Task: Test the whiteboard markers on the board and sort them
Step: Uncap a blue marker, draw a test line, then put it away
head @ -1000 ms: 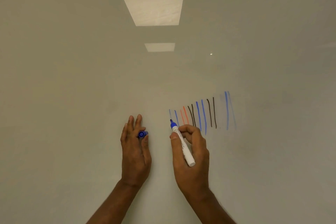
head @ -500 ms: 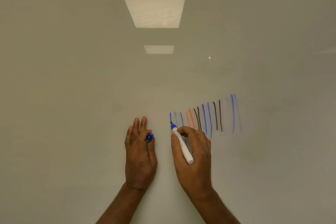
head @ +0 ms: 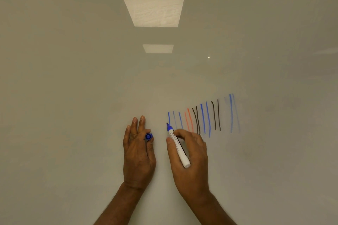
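Note:
My right hand (head: 190, 159) grips a white marker (head: 178, 147) with a blue tip, and the tip touches the whiteboard (head: 73, 97) at the bottom of a fresh blue stroke (head: 168, 117). Right of that stroke runs a row of blue, red and black test lines (head: 203, 118). My left hand (head: 138, 153) lies against the board with its fingers stretched out, and it pinches the blue marker cap (head: 149, 136) between thumb and forefinger.
The board fills the whole view. Two ceiling lights (head: 154, 12) are mirrored in its upper middle. No other markers or containers show in the view.
My right hand has drawn a new blue stroke downward at the left end of the row. My left hand with the cap has stayed on the board.

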The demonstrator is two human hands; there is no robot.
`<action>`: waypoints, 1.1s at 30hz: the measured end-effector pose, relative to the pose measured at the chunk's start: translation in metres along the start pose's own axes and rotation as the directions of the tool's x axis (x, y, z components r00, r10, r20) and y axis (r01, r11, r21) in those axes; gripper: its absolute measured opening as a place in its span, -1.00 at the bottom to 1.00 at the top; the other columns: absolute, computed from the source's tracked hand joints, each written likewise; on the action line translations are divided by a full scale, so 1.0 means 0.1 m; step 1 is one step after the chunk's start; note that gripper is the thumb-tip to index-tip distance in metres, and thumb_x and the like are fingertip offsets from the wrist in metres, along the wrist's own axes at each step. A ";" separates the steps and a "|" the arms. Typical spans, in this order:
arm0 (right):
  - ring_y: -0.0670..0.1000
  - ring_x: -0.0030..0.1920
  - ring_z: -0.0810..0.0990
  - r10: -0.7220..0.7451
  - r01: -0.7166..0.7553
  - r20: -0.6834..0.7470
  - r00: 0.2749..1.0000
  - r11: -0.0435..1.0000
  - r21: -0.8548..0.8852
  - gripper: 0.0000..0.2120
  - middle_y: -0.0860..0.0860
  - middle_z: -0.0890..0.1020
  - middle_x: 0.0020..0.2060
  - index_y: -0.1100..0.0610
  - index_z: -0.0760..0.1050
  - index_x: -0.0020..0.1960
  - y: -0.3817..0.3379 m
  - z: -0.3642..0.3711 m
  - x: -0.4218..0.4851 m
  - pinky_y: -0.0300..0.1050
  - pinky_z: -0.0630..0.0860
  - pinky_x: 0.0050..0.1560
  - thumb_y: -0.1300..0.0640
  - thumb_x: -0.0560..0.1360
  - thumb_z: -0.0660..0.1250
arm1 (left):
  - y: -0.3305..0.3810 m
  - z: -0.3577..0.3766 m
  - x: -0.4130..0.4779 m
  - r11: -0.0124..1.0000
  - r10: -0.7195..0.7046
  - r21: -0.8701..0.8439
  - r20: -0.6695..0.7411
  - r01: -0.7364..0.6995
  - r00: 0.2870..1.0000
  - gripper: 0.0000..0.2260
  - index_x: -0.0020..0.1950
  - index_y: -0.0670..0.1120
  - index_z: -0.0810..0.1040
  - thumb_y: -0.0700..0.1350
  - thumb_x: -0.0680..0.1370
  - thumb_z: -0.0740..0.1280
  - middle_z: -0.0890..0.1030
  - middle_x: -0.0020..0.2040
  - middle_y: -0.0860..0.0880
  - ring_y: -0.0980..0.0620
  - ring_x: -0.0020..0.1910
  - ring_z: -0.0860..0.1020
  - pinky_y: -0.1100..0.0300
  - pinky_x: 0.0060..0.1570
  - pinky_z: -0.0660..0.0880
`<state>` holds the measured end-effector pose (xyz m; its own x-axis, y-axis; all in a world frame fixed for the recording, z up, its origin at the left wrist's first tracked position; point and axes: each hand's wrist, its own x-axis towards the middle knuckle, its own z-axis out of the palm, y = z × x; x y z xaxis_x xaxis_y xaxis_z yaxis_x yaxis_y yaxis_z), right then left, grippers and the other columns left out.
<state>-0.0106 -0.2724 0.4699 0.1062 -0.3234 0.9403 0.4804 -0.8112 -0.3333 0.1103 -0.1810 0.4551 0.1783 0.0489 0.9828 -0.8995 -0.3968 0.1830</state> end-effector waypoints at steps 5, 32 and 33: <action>-0.06 0.00 0.58 -0.041 0.040 0.014 0.999 0.999 0.027 -0.60 -0.11 0.56 0.02 -0.06 0.44 0.25 -0.06 0.12 0.20 -0.24 0.54 0.03 -0.29 0.55 0.18 | -0.02 0.01 -0.01 0.999 -0.039 -0.002 0.009 0.039 0.999 -0.49 0.60 -0.15 0.22 0.11 0.73 0.01 0.24 0.60 -0.10 -0.01 0.64 0.10 0.22 0.60 -0.03; -0.08 0.07 0.64 0.333 -0.498 0.444 0.832 0.801 0.333 -0.68 -0.21 0.68 -0.01 -0.27 0.53 0.11 -0.48 -0.79 -0.61 -0.23 0.59 -0.02 -0.30 0.39 0.27 | 1.15 -0.91 -0.25 0.253 -0.700 -0.673 0.369 0.695 0.612 -0.77 0.31 -0.04 0.53 -0.14 0.71 0.17 0.74 0.03 -0.16 -0.13 0.05 0.72 0.07 0.10 0.65; -0.08 0.08 0.64 0.321 -0.494 0.450 0.833 0.798 0.345 -0.69 -0.20 0.68 0.00 -0.26 0.54 0.11 -0.52 -0.81 -0.61 -0.22 0.59 -0.01 -0.29 0.41 0.25 | 1.18 -0.94 -0.26 0.161 -0.696 -0.697 0.422 0.699 0.581 -0.75 0.33 -0.07 0.53 -0.16 0.71 0.17 0.72 0.05 -0.22 -0.18 0.06 0.71 0.00 0.12 0.64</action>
<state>-0.1126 -0.2505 0.4246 0.6343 -0.3110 0.7077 0.6314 -0.3198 -0.7064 -0.0383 -0.1428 0.4541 0.8979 -0.0820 0.4324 -0.2982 0.6091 0.7349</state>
